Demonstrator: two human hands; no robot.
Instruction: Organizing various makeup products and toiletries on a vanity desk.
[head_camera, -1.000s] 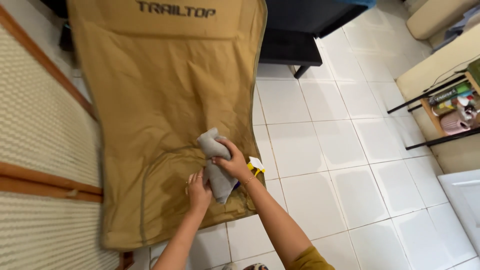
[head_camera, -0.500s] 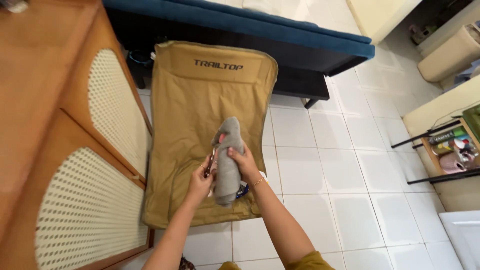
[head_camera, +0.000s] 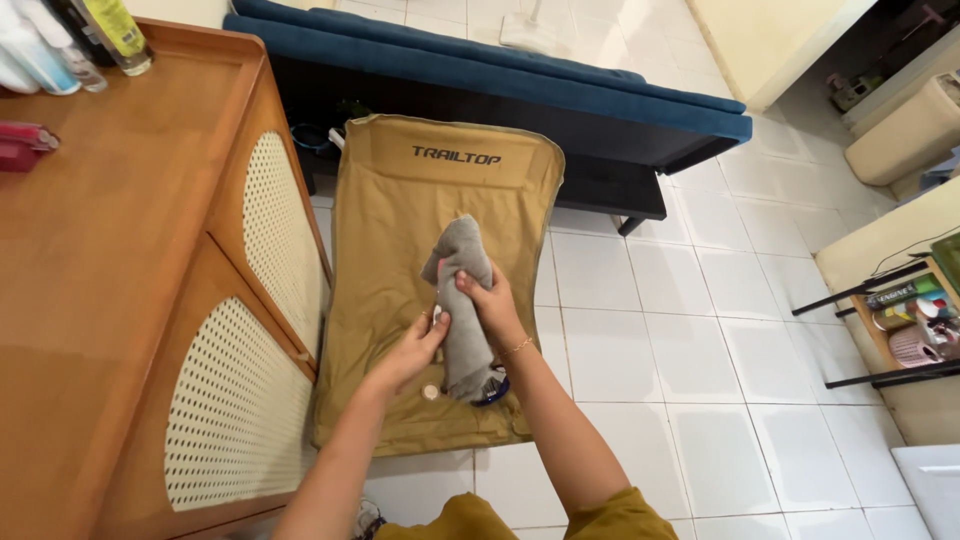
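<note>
Cloth: a grey rolled cloth (head_camera: 462, 300) is held over the tan padded mat (head_camera: 430, 290); its long axis runs up the mat, the upper end toward the mat's printed edge and slightly left, the lower end toward the person.
Right hand: the right hand (head_camera: 490, 300) wraps the cloth's middle from the right side, fingers (head_camera: 470, 283) closed round it.
Left hand: the left hand (head_camera: 410, 355) sits just left of and below the right-hand fingers, fingertips pinched on the cloth's left edge.
Mat: it leans or lies on the white tiled floor (head_camera: 700, 330), long axis the same way as the cloth, its top edge by the blue sofa (head_camera: 500, 75).
Beside the fingers: just below the left-hand fingers a small round pale valve (head_camera: 431, 392) shows on the mat; below the right-hand fingers, under the cloth's lower end, a dark blue ring-shaped thing (head_camera: 492, 392), hard to make out.
Further left: a wooden cabinet (head_camera: 130, 300) with cane panels.
Hidden: the cloth's middle is covered by the right hand; the mat's lower corner is cut by the left arm.
</note>
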